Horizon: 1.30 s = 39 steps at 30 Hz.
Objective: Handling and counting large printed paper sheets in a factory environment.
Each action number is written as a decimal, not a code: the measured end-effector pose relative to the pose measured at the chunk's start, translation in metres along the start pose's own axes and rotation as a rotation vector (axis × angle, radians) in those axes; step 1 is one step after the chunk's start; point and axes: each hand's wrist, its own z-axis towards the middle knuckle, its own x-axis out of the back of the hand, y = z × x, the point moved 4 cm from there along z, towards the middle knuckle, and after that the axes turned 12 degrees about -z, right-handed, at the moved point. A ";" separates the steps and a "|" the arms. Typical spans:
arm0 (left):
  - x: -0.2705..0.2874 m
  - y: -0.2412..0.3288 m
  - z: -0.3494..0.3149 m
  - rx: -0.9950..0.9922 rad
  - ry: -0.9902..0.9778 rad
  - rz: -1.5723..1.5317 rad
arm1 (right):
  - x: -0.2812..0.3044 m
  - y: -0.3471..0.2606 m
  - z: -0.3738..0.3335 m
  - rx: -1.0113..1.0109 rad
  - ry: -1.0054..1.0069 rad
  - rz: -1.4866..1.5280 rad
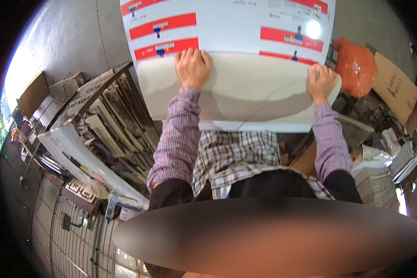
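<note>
A large glossy printed sheet (229,32), white with red bands and small blue pictures, lies in front of me. Over its near part is a plain off-white sheet (250,85); whether this is the printed sheet's own end turned back, I cannot tell. My left hand (192,68) has its fingers curled over the plain sheet's far edge, left of the middle. Near the right end of that same edge, my right hand (323,82) is closed on it, thumb and fingers bent. A white strip (255,126) shows below the plain sheet, close to my checked apron.
On the left stands a rack of upright boards and panels (111,125), with a long white panel (90,164) beside it. An orange plastic bag (355,67) and a cardboard box (397,88) are at the right. A wire mesh (55,231) lies at the lower left.
</note>
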 end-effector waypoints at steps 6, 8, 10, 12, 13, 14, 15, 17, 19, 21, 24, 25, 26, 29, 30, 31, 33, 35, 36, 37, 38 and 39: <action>0.060 -0.079 -0.012 0.279 -0.199 0.151 | 0.001 0.053 -0.024 -0.103 -0.001 0.006; 0.087 -0.100 -0.009 0.372 -0.166 0.203 | -0.005 0.073 -0.023 -0.197 0.000 -0.054; 0.083 -0.111 -0.009 0.399 -0.102 0.141 | -0.013 0.073 -0.024 -0.275 -0.022 0.040; 0.070 -0.126 -0.017 0.428 -0.047 0.077 | -0.017 0.068 -0.028 -0.288 -0.028 0.043; 0.065 -0.136 -0.023 0.409 0.039 0.050 | -0.017 0.061 -0.029 -0.284 0.035 0.084; 0.062 -0.148 -0.024 0.386 0.136 0.026 | -0.020 0.057 -0.025 -0.280 0.109 0.133; 0.059 -0.159 -0.022 0.286 0.147 0.045 | -0.025 0.054 -0.020 -0.279 0.117 0.144; 0.046 -0.155 -0.017 0.269 0.168 0.030 | -0.026 0.060 -0.024 -0.220 0.257 0.202; 0.045 -0.156 -0.015 0.258 0.172 0.013 | -0.030 0.062 -0.018 -0.221 0.252 0.212; 0.057 -0.160 -0.026 0.295 0.136 0.040 | -0.022 0.060 -0.021 -0.207 0.155 0.193; 0.081 -0.142 -0.026 0.331 0.157 0.098 | -0.003 0.067 -0.034 -0.251 -0.010 0.132; 0.094 -0.133 -0.034 0.347 0.178 0.142 | 0.018 0.069 -0.039 -0.326 -0.030 0.159; 0.106 -0.135 -0.045 0.505 0.108 0.189 | 0.031 0.073 -0.048 -0.334 -0.018 0.155; 0.135 -0.125 -0.077 0.881 -0.205 0.113 | 0.054 0.091 -0.086 -0.817 -0.571 0.147; 0.136 -0.126 -0.080 0.876 -0.208 0.112 | 0.055 0.094 -0.090 -0.823 -0.570 0.146; 0.139 -0.127 -0.076 0.823 -0.177 0.117 | 0.054 0.101 -0.086 -0.764 -0.560 0.169; 0.142 -0.137 -0.070 0.765 -0.130 0.110 | 0.051 0.115 -0.084 -0.704 -0.529 0.191; 0.143 -0.142 -0.077 0.743 -0.276 -0.012 | 0.048 0.123 -0.090 -0.658 -0.454 0.327; 0.143 -0.143 -0.083 0.742 -0.277 -0.014 | 0.045 0.129 -0.092 -0.660 -0.454 0.325; 0.146 -0.138 -0.087 0.710 -0.258 -0.043 | 0.046 0.129 -0.093 -0.660 -0.480 0.357; 0.148 -0.134 -0.090 0.678 -0.239 -0.071 | 0.047 0.128 -0.095 -0.660 -0.505 0.389; 0.148 -0.137 -0.094 0.681 -0.241 -0.070 | 0.049 0.127 -0.099 -0.661 -0.531 0.421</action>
